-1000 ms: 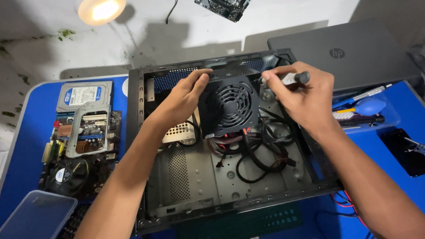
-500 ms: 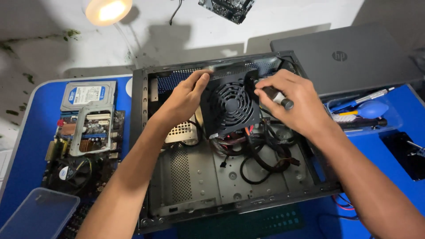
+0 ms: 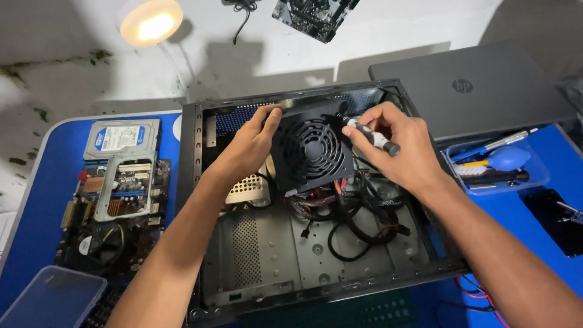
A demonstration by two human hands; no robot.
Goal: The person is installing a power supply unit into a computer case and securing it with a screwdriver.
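An open black computer case (image 3: 193,182) lies flat on a blue table. Inside its far end sits a black power supply (image 3: 313,152) with a round fan grille, tilted up, with a tangle of black cables (image 3: 358,212) below it. My left hand (image 3: 252,143) grips the power supply's left edge. My right hand (image 3: 398,143) holds a small grey and black screwdriver (image 3: 370,135), its tip pointing at the unit's upper right corner.
A hard drive (image 3: 121,138) and a motherboard (image 3: 112,206) lie left of the case. A clear plastic lid (image 3: 51,299) sits at the bottom left. A closed grey laptop (image 3: 473,91) and a tray with tools (image 3: 495,167) are to the right. A lit lamp (image 3: 150,21) stands at the back.
My right hand has turned the screwdriver and brought its tip down to the power supply's upper right corner. My left hand has stayed on the unit's left edge.
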